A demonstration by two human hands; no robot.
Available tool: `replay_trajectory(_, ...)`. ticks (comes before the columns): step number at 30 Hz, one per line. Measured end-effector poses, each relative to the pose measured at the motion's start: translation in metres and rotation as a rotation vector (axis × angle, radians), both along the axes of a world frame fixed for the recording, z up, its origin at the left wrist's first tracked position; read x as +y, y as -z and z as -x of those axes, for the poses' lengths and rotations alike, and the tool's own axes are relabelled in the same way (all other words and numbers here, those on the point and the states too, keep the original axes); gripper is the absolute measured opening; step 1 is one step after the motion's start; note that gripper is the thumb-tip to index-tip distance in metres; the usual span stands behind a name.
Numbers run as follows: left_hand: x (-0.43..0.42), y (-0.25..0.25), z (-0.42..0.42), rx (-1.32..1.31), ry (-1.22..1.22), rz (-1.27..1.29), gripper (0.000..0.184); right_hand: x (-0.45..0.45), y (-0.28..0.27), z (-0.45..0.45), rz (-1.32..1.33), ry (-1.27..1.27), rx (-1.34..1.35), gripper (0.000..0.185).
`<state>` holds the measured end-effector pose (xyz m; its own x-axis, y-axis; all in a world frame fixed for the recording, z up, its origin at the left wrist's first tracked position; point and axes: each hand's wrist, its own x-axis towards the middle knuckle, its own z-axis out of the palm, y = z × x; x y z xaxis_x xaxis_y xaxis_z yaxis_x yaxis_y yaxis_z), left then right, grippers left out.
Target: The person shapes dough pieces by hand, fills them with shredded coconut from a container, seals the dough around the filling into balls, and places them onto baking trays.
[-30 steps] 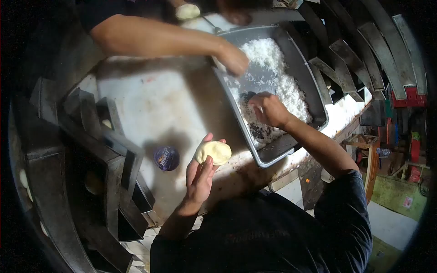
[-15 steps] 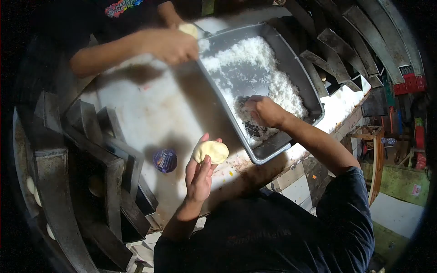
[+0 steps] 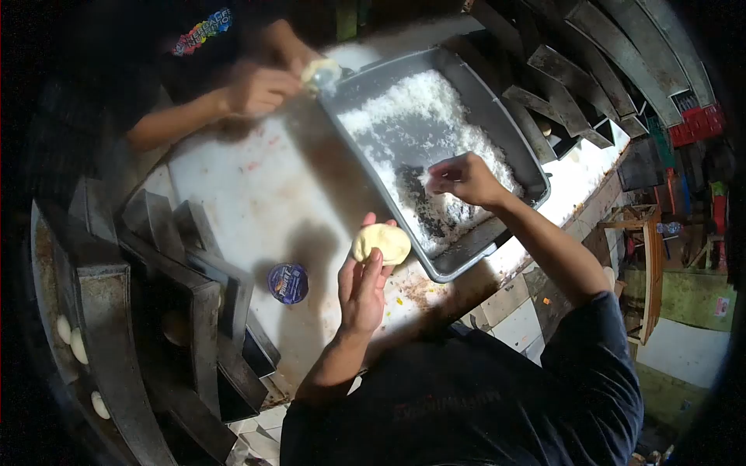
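My left hand (image 3: 364, 291) is closed around a flattened round of pale yellow dough (image 3: 381, 245), thumb on its near side. It is held up beside the near left rim of a large grey tray (image 3: 458, 269). My right hand (image 3: 472, 182) is over that tray with its fingertips drawn together. White flakes (image 3: 486, 147) and a patch of small dark bits (image 3: 412, 186) lie under it. Whatever the fingers hold cannot be told from the flakes behind them.
Across the table a co-worker's hands (image 3: 264, 92) hold another dough piece (image 3: 321, 75) and a spoon-like tool. A purple-lidded cup (image 3: 288, 283) stands left of my left hand. Long metal baking tins (image 3: 105, 326) crowd the left; more tins (image 3: 567, 85) stand behind the tray.
My right hand has lifted slightly from the flakes and dark bits. My left hand and its dough have shifted right, closer to the tray. The co-worker's near hand has drawn back from the tray.
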<state>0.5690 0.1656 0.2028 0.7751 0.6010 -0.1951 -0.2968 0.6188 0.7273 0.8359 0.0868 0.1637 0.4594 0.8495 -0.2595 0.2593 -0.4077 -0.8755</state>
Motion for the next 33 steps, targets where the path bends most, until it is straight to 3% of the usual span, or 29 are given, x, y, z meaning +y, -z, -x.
replay_trajectory(1, -0.002, -0.002, -0.006, 0.012, -0.019, -0.009, 0.055, -0.004, -0.01, 0.007, -0.001, -0.002, 0.0, 0.03)
replay_trajectory(3, -0.005, -0.002, -0.02, -0.004, -0.02, -0.031, 0.044, -0.014, -0.048, 0.03, -0.144, 0.206, 0.405, 0.026)
replay_trajectory(7, -0.019, -0.004, -0.054, 0.095, -0.004, 0.064, 0.041, -0.027, -0.081, 0.085, -0.437, 0.167, -0.255, 0.026)
replay_trajectory(9, -0.025, -0.01, -0.067, 0.002, 0.011, 0.113, 0.042, -0.032, -0.086, 0.103, -0.376, 0.086, -0.63, 0.04)
replay_trajectory(11, -0.028, -0.006, -0.072, 0.018, 0.029, 0.116, 0.046, -0.036, -0.085, 0.119, -0.389, 0.055, -0.697, 0.048)
replay_trajectory(13, -0.03, -0.01, -0.075, 0.079, 0.001, 0.027, 0.047, -0.048, -0.086, 0.128, -0.173, -0.112, -0.89, 0.062)
replay_trajectory(16, -0.03, -0.002, -0.071, 0.072, 0.048, 0.009, 0.048, -0.059, -0.083, 0.125, -0.122, -0.129, -0.868, 0.067)
replay_trajectory(18, -0.032, -0.002, -0.069, 0.046, 0.052, -0.006, 0.049, -0.065, -0.082, 0.105, -0.325, -0.208, -0.375, 0.059)
replay_trajectory(19, -0.034, -0.004, -0.068, 0.043, 0.054, -0.014, 0.049, -0.07, -0.083, 0.103, -0.332, -0.204, -0.38, 0.059)
replay_trajectory(21, -0.038, -0.011, -0.065, -0.146, 0.01, 0.044, 0.048, -0.077, -0.085, 0.101, -0.521, 0.188, 0.13, 0.044)
replay_trajectory(22, -0.041, -0.015, -0.066, -0.136, -0.034, 0.047, 0.047, -0.075, -0.075, 0.105, -0.522, 0.388, -0.036, 0.028)
replay_trajectory(23, -0.046, -0.016, -0.065, -0.142, -0.033, 0.043, 0.047, -0.075, -0.07, 0.107, -0.527, 0.387, -0.04, 0.028)
replay_trajectory(25, -0.055, -0.014, -0.064, -0.142, -0.042, -0.001, 0.043, -0.077, -0.061, 0.11, -0.449, 0.448, 0.509, 0.019)
replay_trajectory(27, -0.064, -0.001, -0.064, -0.029, -0.026, -0.245, 0.038, -0.075, -0.049, 0.119, -0.565, 0.537, 0.464, 0.014)
replay_trajectory(29, -0.076, 0.004, -0.065, 0.09, -0.06, -0.642, 0.041, -0.074, -0.065, 0.129, -0.662, 0.58, 0.186, 0.017)
replay_trajectory(30, -0.078, 0.011, -0.064, 0.158, -0.188, -1.084, 0.046, -0.083, -0.077, 0.136, -0.583, 0.53, -0.13, 0.022)
replay_trajectory(31, -0.087, 0.0, -0.056, 0.107, -0.145, -1.103, 0.055, -0.084, -0.089, 0.146, -0.7, 0.527, -0.215, 0.027)
replay_trajectory(33, -0.104, -0.029, -0.042, 0.118, -0.216, -1.385, 0.061, -0.102, -0.115, 0.156, -0.641, 0.477, -0.573, 0.021)
